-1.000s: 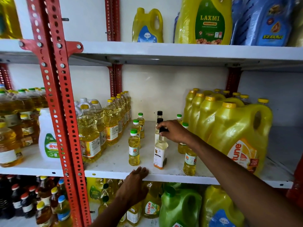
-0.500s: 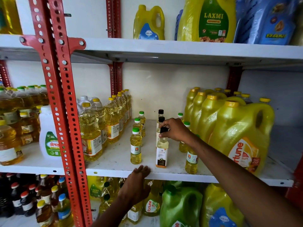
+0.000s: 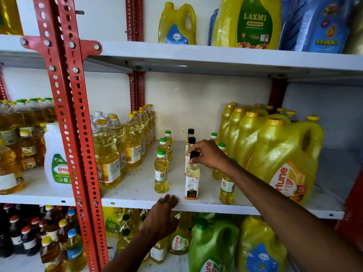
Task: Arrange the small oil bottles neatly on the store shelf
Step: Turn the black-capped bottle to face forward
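Observation:
On the white middle shelf (image 3: 137, 195) stand three rows of small oil bottles. The left row has green caps, led by a front bottle (image 3: 161, 172). My right hand (image 3: 210, 154) grips the black cap of the front bottle with the white label (image 3: 192, 182), which stands upright near the shelf's front edge. Two more black-capped bottles (image 3: 191, 134) stand behind it. To the right a third row of small yellow bottles (image 3: 226, 190) is partly hidden by my right arm. My left hand (image 3: 163, 216) rests on the shelf's front lip, fingers spread, holding nothing.
Large yellow Fortune jugs (image 3: 284, 161) crowd the right of the shelf. Clear litre oil bottles (image 3: 110, 154) line its left, beside a red slotted upright (image 3: 72, 134). More jugs stand on the shelf above (image 3: 247, 22) and below (image 3: 212, 246).
My right hand has shifted the white-labelled bottle slightly and keeps hold of its cap. My left hand stays on the shelf edge. The camera has moved a little closer.

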Demonstrator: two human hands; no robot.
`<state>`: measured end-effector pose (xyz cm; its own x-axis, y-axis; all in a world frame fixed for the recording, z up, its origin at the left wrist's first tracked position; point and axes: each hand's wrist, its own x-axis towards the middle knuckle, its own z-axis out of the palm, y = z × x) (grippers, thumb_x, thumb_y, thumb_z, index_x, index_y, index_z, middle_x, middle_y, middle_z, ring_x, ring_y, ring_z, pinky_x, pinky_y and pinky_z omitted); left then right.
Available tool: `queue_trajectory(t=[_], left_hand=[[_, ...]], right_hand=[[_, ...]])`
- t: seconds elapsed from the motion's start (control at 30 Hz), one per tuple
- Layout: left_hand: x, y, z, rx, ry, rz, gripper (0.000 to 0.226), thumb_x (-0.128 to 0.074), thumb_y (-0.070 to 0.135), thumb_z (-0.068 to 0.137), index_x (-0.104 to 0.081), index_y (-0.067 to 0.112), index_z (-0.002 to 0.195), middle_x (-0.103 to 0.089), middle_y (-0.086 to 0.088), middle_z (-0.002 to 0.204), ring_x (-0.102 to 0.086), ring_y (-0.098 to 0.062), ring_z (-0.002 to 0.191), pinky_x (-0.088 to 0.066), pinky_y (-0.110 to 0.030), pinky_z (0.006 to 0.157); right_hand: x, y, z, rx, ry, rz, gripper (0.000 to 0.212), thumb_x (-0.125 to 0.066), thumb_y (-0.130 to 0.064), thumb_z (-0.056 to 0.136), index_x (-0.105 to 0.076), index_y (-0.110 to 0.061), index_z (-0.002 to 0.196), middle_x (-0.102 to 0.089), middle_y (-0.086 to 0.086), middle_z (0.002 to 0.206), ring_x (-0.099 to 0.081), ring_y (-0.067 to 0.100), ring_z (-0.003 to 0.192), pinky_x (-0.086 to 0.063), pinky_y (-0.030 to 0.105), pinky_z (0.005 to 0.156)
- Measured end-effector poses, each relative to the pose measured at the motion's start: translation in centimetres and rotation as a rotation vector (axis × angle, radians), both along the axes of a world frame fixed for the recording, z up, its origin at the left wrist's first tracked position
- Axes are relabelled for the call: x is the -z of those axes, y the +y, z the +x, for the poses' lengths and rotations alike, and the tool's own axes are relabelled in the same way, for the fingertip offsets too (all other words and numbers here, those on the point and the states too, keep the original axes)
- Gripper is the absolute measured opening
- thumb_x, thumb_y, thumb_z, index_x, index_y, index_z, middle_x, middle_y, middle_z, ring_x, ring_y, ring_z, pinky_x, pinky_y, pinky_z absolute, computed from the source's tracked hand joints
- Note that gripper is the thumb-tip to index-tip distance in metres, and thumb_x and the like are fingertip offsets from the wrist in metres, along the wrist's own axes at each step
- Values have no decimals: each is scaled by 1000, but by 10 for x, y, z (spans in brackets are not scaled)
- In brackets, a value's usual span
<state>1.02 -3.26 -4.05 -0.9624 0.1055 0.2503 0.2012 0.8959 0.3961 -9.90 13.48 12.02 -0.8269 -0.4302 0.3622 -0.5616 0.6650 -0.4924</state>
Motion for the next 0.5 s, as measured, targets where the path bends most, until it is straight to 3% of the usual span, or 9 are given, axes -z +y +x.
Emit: queue_trajectory(t=[0.5], left_hand=[[3, -1, -1, 7, 13, -13, 70, -64, 23, 90, -31, 17, 152, -31, 0, 162, -17, -17, 153, -15, -34, 127]], right_hand=[[-1, 2, 9, 9, 25, 28, 44, -86, -18, 66, -73, -9, 107, -73, 12, 114, -66, 23, 107, -53, 35, 95]])
